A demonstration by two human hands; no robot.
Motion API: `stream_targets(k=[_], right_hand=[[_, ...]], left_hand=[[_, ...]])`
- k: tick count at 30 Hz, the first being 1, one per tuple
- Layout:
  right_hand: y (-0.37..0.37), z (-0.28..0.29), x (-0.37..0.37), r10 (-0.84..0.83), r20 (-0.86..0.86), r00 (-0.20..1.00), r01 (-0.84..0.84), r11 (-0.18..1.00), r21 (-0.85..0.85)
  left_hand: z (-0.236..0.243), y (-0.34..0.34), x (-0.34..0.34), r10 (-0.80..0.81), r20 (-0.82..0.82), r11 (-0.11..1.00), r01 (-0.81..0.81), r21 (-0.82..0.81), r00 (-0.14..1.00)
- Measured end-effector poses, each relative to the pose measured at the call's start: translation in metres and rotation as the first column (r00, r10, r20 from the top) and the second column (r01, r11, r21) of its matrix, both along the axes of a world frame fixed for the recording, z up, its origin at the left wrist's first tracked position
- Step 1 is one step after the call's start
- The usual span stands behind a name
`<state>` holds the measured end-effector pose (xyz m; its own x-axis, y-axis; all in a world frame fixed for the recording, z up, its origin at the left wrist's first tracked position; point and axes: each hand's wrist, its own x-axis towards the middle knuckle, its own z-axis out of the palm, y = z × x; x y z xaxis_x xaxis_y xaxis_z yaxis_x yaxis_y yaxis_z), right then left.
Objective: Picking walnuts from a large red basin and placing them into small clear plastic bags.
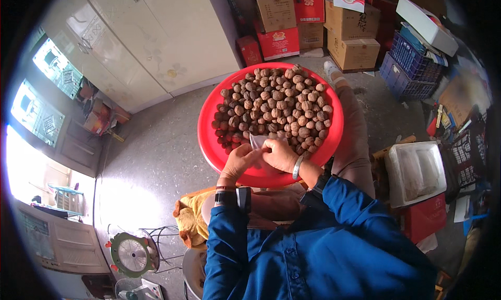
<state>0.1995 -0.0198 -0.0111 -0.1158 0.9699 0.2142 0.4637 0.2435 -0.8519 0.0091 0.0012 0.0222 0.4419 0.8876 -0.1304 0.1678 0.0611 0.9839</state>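
Observation:
A wide red basin (209, 143) in front of me holds a large heap of brown walnuts (276, 104). Over its near side, my left hand (241, 161) and my right hand (279, 155) meet with fingers pinched together. Between them is a thin, translucent plastic bag (259, 140), its upper edge sticking up past the fingertips against the walnuts. Both hands grip this bag. Most of it hides behind the hands, so I cannot tell whether anything is inside.
Stacked cardboard boxes (352, 28) stand beyond the basin, with blue plastic crates (409, 65) at the far right. A white foam box (417, 172) sits to the right. On the left are a pale wardrobe (156, 33) and a green-rimmed fan (133, 254). Yellow cloth (194, 216) lies near my left arm.

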Motion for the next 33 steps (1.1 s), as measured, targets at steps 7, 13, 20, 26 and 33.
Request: stream_targets(k=[7, 13, 20, 26, 33], right_hand=[[0.000, 0.000, 0.021, -0.153, 0.073, 0.986, 0.158, 0.985, -0.069], [-0.001, 0.008, 0.056, -0.162, 0.109, 0.981, 0.175, 0.977, -0.122], [0.004, 0.005, 0.088, -0.494, 0.446, 0.746, 0.424, 0.869, 0.255], [0.007, 0.021, 0.089, -0.252, 0.439, 0.862, 0.289, 0.957, -0.018], [0.027, 0.029, 0.071, -0.054, 0.436, 0.898, 0.079, 0.996, -0.039]], left_hand=[[-0.010, 0.003, -0.001, 0.129, -0.024, 0.990, -0.127, 0.057, 0.991], [-0.009, 0.005, -0.010, 0.193, 0.162, 0.980, -0.197, 0.006, 0.968], [-0.008, 0.001, -0.016, 0.415, 0.397, 0.889, -0.458, 0.016, 0.819], [-0.009, -0.001, -0.021, 0.521, 0.441, 0.831, -0.552, -0.067, 0.731], [-0.012, 0.000, -0.023, 0.503, 0.468, 0.842, -0.534, -0.075, 0.727]])
